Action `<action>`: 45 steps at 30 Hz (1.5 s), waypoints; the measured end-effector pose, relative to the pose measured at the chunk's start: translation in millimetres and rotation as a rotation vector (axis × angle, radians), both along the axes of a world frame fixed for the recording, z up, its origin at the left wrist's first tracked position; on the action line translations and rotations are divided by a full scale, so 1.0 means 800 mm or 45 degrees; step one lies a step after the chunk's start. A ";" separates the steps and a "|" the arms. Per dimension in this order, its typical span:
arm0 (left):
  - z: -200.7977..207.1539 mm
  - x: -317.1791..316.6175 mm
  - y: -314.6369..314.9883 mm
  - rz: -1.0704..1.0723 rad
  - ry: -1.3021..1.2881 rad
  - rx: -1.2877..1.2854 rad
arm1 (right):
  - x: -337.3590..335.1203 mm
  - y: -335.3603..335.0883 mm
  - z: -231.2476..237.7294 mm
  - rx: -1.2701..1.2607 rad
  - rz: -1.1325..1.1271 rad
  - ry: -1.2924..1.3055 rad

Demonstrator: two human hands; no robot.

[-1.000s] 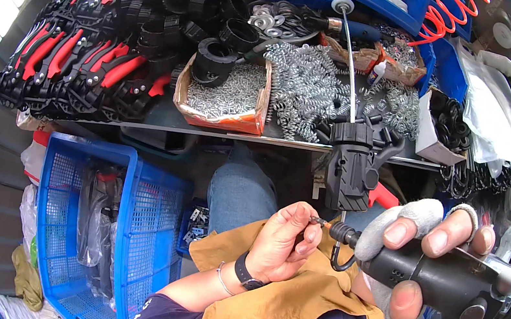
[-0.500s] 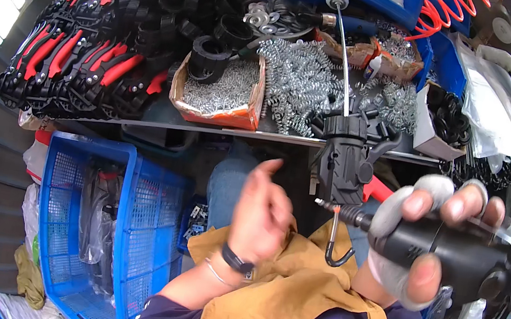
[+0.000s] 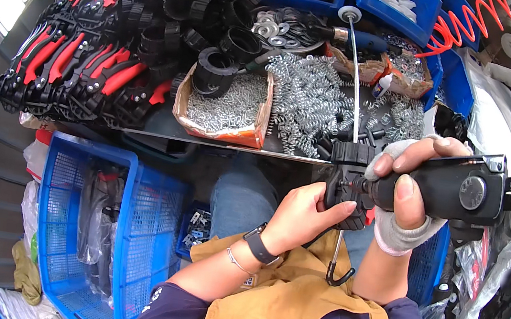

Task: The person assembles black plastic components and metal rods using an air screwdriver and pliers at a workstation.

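My left hand [image 3: 303, 215] is closed around a black plastic tool head [image 3: 352, 155] just off the bench's front edge. A thin metal rod [image 3: 357, 76] runs through this head. At its far end sits a round disc [image 3: 350, 14], and its near end curves into a black-tipped hook [image 3: 339, 279]. In my right hand [image 3: 411, 191], wearing a grey fingerless glove, lies a black power screwdriver [image 3: 448, 183]. Its nose points left and meets the side of the head, though my fingers and the plastic hide the exact contact.
Screws fill a cardboard box [image 3: 224, 106] beside a heap of springs [image 3: 310, 95]. Red-and-black handle assemblies [image 3: 79, 63] and black rings [image 3: 179, 5] crowd the bench's left. A blue crate [image 3: 128, 226] stands below left. A red coiled hose [image 3: 463, 32] hangs at the upper right.
My left hand has gone from loose and free to gripping the tool head. The screwdriver has swung up, its nose now against the head's side. The view has shifted slightly.
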State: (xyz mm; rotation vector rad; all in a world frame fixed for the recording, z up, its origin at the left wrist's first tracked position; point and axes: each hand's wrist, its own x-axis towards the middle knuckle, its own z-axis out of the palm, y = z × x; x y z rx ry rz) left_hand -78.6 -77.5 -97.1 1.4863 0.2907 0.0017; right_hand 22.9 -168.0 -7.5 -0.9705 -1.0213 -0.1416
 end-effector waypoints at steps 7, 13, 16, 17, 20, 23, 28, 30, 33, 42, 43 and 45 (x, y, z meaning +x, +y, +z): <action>-0.023 -0.015 0.000 0.388 -0.009 -0.683 | -0.013 -0.016 0.018 0.117 -0.014 -0.009; 0.005 -0.052 -0.002 0.469 -0.229 -1.250 | -0.054 -0.056 0.048 0.239 0.254 0.086; 0.021 -0.067 -0.017 0.124 -0.138 -1.355 | -0.074 -0.055 0.041 0.244 0.081 0.042; 0.015 -0.071 -0.017 0.006 -0.207 -1.456 | -0.082 -0.053 0.039 0.281 0.056 0.050; 0.009 -0.077 -0.026 0.021 -0.225 -1.518 | -0.088 -0.060 0.036 0.251 0.079 0.005; 0.028 -0.078 -0.038 0.179 -0.132 -1.391 | -0.088 -0.069 0.031 0.270 0.028 -0.038; 0.037 -0.079 -0.049 0.250 -0.035 -1.240 | -0.091 -0.084 0.029 0.286 0.050 -0.036; 0.037 -0.081 -0.051 0.235 0.050 -1.318 | -0.092 -0.089 0.033 0.287 0.045 -0.038; 0.015 -0.088 -0.050 0.070 -0.126 -1.430 | -0.096 -0.087 0.029 0.247 0.185 0.037; 0.016 -0.089 -0.054 0.104 -0.242 -1.296 | -0.095 -0.094 0.027 0.220 0.138 -0.080; 0.013 -0.089 -0.054 0.104 -0.262 -1.319 | -0.095 -0.097 0.029 0.229 0.116 -0.070; 0.011 -0.089 -0.056 0.087 -0.281 -1.317 | -0.095 -0.099 0.033 0.225 0.118 -0.069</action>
